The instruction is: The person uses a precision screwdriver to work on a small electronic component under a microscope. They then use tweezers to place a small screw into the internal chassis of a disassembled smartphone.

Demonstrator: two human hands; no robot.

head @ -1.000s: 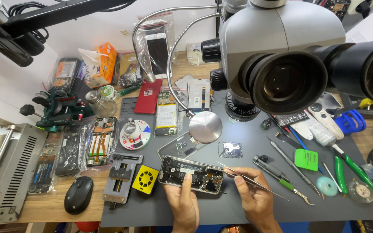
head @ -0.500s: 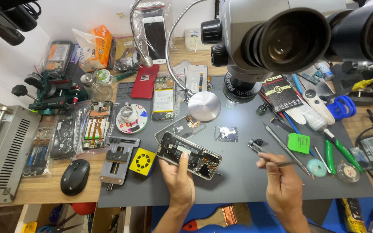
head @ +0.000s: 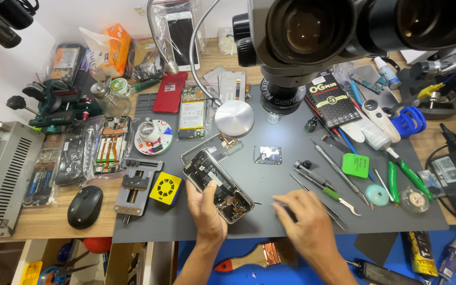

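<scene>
Both my hands sit lower on the grey mat than half a second ago; my right hand has set the tweezers aside and now rests palm-down, fingers loosely curled. My left hand grips the opened phone, its long axis running from upper left to lower right.

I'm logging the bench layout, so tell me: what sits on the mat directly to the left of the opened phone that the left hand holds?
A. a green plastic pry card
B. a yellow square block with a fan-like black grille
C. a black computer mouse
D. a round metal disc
B: the yellow square block lies just left of the opened phone that the left hand holds.
</scene>
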